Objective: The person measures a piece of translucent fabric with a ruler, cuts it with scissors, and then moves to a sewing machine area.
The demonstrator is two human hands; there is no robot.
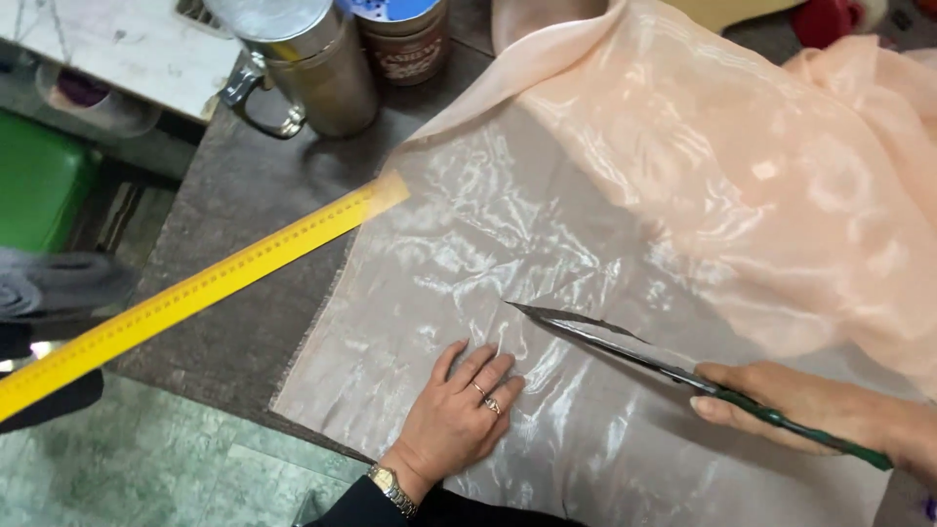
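The sheer peach fabric (547, 244) is spread over the dark desk (244, 293), its near-left part laid in a single layer, the far-right part heaped in loose folds. The left hand (459, 415) is laid flat, fingers spread and released, pressed onto the fabric near its near edge, apparently so the slippery cloth is kept taut and from sliding. Rings are seen on two fingers, a watch at the wrist.

The scissors (625, 346) are gripped by the right hand (800, 405), clenched round the green handles at the right; the long blades are pointed left, slightly parted, tip just beyond the left hand's fingertips, lying low over the fabric. Whether cloth is caught btwn the blades can't be told, but the blades are lined up w/ a faint crease.

A yellow ruler (195, 293) is stretched diagonally from near left to the fabric's far-left corner, its end just tucked under the sheer layer, most likely kept handy for marking a straight line.

Containers, far side: a metal mug (312, 68) w/ handle is stood on the desk, covered by a lid, contents not seen. Just right of it, a brown jar (405, 44) w/ a blue lid, also closed, contents hidden. A green bin-like object (39, 181) is seen at far left, off the desk; inside not visible.
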